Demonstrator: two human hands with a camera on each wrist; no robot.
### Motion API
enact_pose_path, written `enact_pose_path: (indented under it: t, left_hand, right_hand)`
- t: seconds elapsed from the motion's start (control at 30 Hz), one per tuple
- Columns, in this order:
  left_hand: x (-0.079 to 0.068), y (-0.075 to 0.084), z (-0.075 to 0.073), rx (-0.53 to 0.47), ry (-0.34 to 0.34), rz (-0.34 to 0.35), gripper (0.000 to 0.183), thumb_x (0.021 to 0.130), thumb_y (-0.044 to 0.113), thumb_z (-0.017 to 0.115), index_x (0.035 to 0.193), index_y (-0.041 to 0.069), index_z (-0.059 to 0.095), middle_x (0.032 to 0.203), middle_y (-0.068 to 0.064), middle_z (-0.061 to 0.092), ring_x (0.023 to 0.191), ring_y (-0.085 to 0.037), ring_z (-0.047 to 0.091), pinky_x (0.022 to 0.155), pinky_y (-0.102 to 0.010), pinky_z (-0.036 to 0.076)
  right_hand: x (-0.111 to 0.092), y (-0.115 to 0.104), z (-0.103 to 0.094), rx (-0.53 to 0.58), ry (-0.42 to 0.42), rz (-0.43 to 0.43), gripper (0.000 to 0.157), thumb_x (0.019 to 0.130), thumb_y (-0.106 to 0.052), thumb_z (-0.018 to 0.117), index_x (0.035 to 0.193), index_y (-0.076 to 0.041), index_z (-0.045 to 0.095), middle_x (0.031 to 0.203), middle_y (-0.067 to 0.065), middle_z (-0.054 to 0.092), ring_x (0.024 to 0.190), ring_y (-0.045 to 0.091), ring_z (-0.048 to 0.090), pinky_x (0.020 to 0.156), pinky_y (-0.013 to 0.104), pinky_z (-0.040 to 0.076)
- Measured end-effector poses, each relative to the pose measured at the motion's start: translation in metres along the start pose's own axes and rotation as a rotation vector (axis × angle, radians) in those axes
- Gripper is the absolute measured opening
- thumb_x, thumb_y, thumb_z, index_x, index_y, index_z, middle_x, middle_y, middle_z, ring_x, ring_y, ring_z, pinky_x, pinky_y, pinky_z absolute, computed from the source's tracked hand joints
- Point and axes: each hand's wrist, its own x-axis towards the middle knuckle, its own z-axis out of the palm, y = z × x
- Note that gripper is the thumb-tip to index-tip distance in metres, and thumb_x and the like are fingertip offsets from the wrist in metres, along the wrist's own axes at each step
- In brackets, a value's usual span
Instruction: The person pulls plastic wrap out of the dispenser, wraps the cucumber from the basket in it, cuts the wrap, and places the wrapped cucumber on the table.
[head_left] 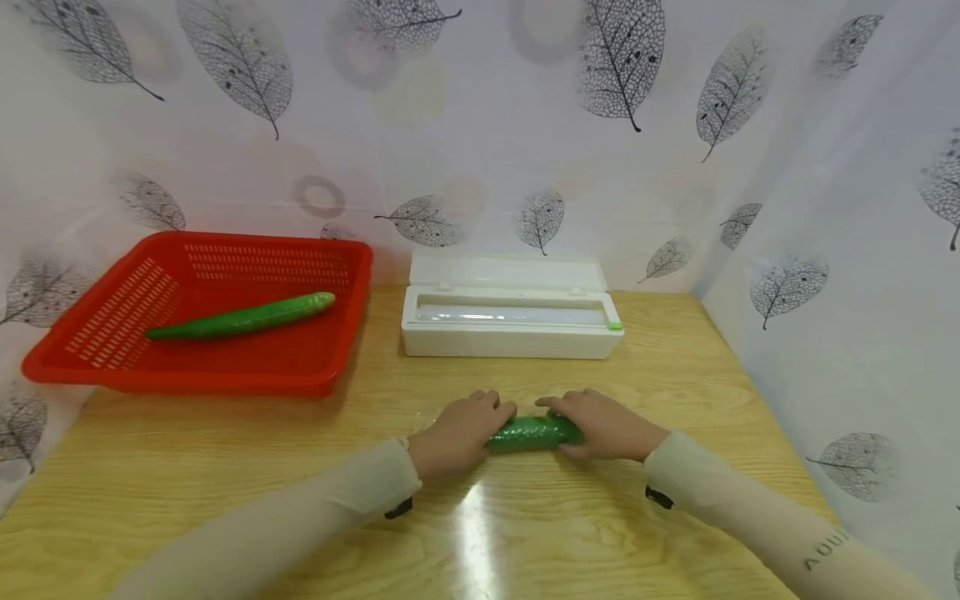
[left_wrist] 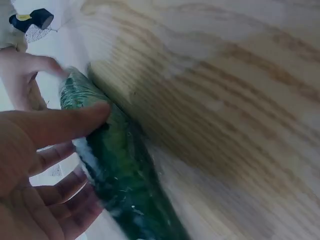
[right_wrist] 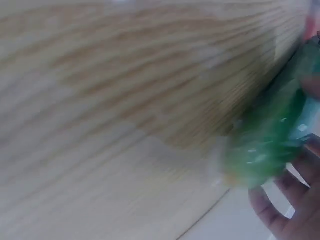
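A green cucumber (head_left: 531,434) with clear, shiny film around it lies sideways at the middle of the table. My left hand (head_left: 459,435) grips its left part, the thumb along one side and the fingers curled on the other in the left wrist view. At the opposite end, my right hand (head_left: 606,427) holds the cucumber between thumb and fingers, with the index finger reaching out over it. Wrinkled film shows on the cucumber (left_wrist: 131,185) in the left wrist view. The right wrist view is blurred around the cucumber (right_wrist: 265,145).
Behind the hands stands a white cling film box (head_left: 510,342), its lid raised and a roll inside. To the left is a red plastic basket (head_left: 225,382) holding another cucumber (head_left: 243,320). A leaf-patterned curtain (head_left: 480,167) borders the wooden table (head_left: 675,350) at the back and right.
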Motion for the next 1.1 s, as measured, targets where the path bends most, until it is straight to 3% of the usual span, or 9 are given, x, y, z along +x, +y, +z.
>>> enact_pose_path:
  t: [0.17, 0.3, 0.57, 0.8, 0.93, 1.1]
  left_hand:
    - [0.003, -0.006, -0.005, -0.076, -0.049, -0.033, 0.048, 0.075, 0.001, 0.069, 0.118, 0.015, 0.056, 0.104, -0.001, 0.061, 0.091, -0.014, 0.057, 0.079, -0.025, 0.051]
    - [0.007, -0.010, -0.009, -0.087, -0.085, -0.030, 0.045, 0.077, 0.001, 0.068, 0.119, 0.014, 0.059, 0.106, -0.002, 0.063, 0.093, -0.015, 0.060, 0.083, -0.027, 0.052]
    - [0.016, -0.012, -0.009, 0.005, -0.145, -0.039, 0.046, 0.081, 0.021, 0.071, 0.124, 0.012, 0.057, 0.109, -0.001, 0.062, 0.094, -0.014, 0.059, 0.082, -0.029, 0.052]
    - [0.019, -0.010, -0.005, 0.140, -0.118, -0.027, 0.050, 0.079, 0.027, 0.075, 0.123, 0.009, 0.059, 0.115, -0.006, 0.055, 0.100, -0.017, 0.053, 0.083, -0.025, 0.051]
    - [0.021, -0.012, -0.005, 0.137, -0.090, -0.002, 0.047, 0.077, 0.022, 0.076, 0.120, 0.008, 0.061, 0.112, -0.007, 0.056, 0.098, -0.017, 0.054, 0.083, -0.024, 0.050]
    - [0.023, -0.017, -0.008, 0.059, -0.075, 0.005, 0.055, 0.079, 0.013, 0.073, 0.129, 0.006, 0.051, 0.119, -0.008, 0.059, 0.104, -0.020, 0.058, 0.092, -0.030, 0.050]
  right_hand:
    - [-0.011, 0.014, 0.004, 0.042, 0.080, 0.001, 0.064, 0.070, -0.035, 0.080, 0.123, -0.011, 0.053, 0.115, 0.003, 0.061, 0.104, 0.020, 0.057, 0.093, 0.044, 0.046]
    - [-0.017, 0.021, 0.005, 0.033, 0.144, -0.013, 0.057, 0.069, -0.032, 0.082, 0.115, -0.012, 0.057, 0.108, 0.000, 0.059, 0.098, 0.016, 0.056, 0.087, 0.041, 0.048]
    - [-0.018, 0.024, 0.003, 0.134, 0.087, 0.087, 0.048, 0.074, -0.030, 0.078, 0.113, -0.010, 0.059, 0.101, -0.001, 0.066, 0.093, 0.015, 0.060, 0.086, 0.041, 0.049]
    - [-0.021, 0.030, 0.007, 0.145, 0.110, 0.086, 0.044, 0.073, -0.028, 0.079, 0.109, -0.012, 0.059, 0.104, -0.001, 0.066, 0.096, 0.018, 0.061, 0.085, 0.040, 0.051]
    - [-0.021, 0.032, 0.011, 0.100, 0.161, 0.048, 0.048, 0.070, -0.025, 0.082, 0.110, -0.012, 0.059, 0.107, 0.000, 0.062, 0.099, 0.017, 0.059, 0.086, 0.039, 0.051]
    - [-0.022, 0.033, 0.012, 0.036, 0.215, 0.035, 0.047, 0.070, -0.023, 0.082, 0.110, -0.011, 0.061, 0.104, 0.001, 0.059, 0.097, 0.015, 0.057, 0.085, 0.036, 0.051]
